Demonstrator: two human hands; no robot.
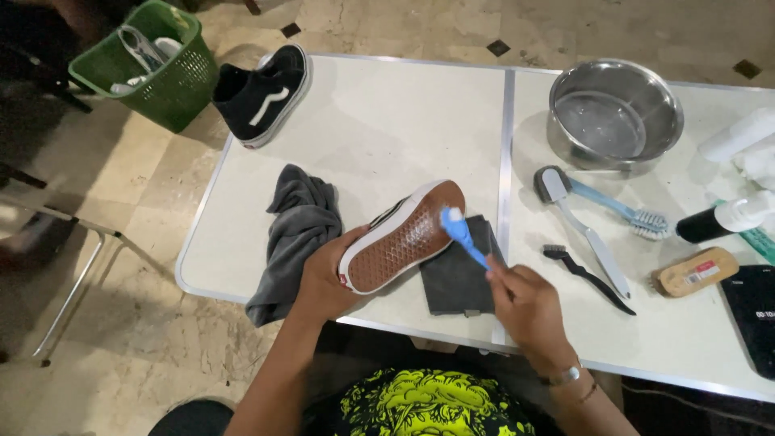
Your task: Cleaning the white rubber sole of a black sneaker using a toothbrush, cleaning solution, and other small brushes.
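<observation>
Table [387, 121] fills the frame; at its upper left sits the second shoe [262, 93], not yet in hand. Upper right, the bowl [613, 113] holds water. Centre frame, the shoe [404, 238] is sole-up, left hand [323, 278] clamped round its heel, right hand [525, 303] closed on the blue brush [462, 234], bristles at the toe. I'd say scrubbing's midway, with cloths [295, 234] lying ready.

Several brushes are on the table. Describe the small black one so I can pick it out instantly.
Start at the steel bowl on the table's right half and come toward the person. The black brush lies nearest them: thin, all black, beside a longer white-handled brush.
</observation>
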